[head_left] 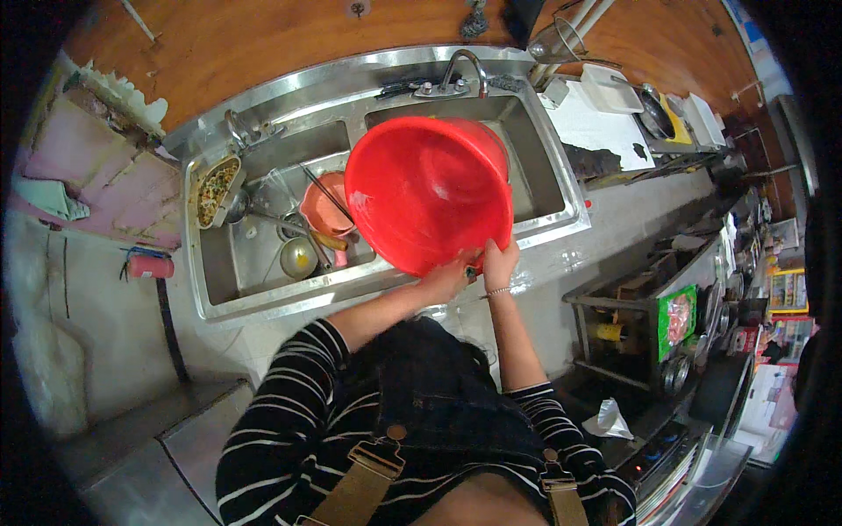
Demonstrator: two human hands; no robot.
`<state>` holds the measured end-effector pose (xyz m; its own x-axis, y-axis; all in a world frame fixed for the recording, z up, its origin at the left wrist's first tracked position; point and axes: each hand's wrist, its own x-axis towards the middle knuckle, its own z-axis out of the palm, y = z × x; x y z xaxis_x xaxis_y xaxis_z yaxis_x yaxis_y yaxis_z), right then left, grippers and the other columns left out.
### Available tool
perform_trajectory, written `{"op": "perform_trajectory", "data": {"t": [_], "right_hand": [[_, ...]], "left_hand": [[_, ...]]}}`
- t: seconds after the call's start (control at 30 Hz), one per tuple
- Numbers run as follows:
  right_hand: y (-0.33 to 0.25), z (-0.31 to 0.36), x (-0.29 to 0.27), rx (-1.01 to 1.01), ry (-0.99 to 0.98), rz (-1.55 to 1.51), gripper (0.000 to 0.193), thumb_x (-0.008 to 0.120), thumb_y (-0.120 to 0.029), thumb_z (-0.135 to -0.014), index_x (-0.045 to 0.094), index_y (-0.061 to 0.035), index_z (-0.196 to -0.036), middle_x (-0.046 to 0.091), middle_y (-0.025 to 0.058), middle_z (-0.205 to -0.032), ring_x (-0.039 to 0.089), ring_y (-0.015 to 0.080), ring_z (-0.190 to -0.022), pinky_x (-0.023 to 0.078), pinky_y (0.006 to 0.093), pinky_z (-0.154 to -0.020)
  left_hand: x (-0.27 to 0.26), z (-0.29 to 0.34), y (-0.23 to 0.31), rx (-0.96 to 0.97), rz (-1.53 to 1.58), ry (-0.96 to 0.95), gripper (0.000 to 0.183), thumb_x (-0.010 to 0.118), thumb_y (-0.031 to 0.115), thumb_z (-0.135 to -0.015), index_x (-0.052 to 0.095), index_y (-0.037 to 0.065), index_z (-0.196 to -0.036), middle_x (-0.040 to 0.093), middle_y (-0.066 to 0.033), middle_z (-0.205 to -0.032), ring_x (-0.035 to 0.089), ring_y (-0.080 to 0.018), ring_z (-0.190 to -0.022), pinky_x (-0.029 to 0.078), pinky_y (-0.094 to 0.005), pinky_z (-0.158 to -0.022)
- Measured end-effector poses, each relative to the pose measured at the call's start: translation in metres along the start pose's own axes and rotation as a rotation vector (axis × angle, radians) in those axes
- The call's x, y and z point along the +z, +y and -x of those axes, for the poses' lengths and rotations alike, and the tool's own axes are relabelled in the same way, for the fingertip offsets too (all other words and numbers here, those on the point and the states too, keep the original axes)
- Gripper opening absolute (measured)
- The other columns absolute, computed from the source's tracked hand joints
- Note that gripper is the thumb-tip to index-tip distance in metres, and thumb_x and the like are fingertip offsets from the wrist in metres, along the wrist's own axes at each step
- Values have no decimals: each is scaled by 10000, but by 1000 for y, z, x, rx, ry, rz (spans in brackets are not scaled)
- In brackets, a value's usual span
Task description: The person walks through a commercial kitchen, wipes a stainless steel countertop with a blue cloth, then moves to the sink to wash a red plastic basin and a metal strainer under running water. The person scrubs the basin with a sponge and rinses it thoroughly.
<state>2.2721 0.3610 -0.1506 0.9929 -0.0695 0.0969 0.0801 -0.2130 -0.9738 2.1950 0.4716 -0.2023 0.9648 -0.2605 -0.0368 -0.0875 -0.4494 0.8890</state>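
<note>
A large red plastic tub is tilted over the double sink, its mouth turned toward me. Its inside looks wet, with a few pale streaks. My left hand is closed at the near rim, and some of its fingers are hidden. Close beside it, my right hand grips the same rim from the right. In the left basin lie a pinkish-orange plastic bowl and a metal ladle, among other long-handled utensils. The tub hides part of the right basin.
A curved faucet rises behind the right basin, and a second faucet stands at the back left. A strainer tray of food scraps sits in the left corner. On the right are a counter with a white tray and a metal shelf.
</note>
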Motion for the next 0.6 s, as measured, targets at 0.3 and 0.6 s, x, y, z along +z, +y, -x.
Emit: {"op": "perform_trajectory", "data": {"t": [0.3,0.6], "right_hand": [[-8,17,-17,37,-82,85,317,550,21,-719,583,41,-1033,652,158,-886,620,222,-857,469,329,-776],[10,40,-1,-2,75,-32,173,556,-5,-767,592,14,-935,642,83,-795,588,174,-719,471,319,-671]], "left_hand": [[-163,58,-88,128,-1323,296,344,445,118,-816,504,19,-1140,492,-147,-1187,422,-295,-1173,281,-378,-1047],[24,-11,-9,-1,372,124,358,465,150,-875,471,61,-1222,556,-153,-1097,520,-278,-1025,407,-388,-880]]}}
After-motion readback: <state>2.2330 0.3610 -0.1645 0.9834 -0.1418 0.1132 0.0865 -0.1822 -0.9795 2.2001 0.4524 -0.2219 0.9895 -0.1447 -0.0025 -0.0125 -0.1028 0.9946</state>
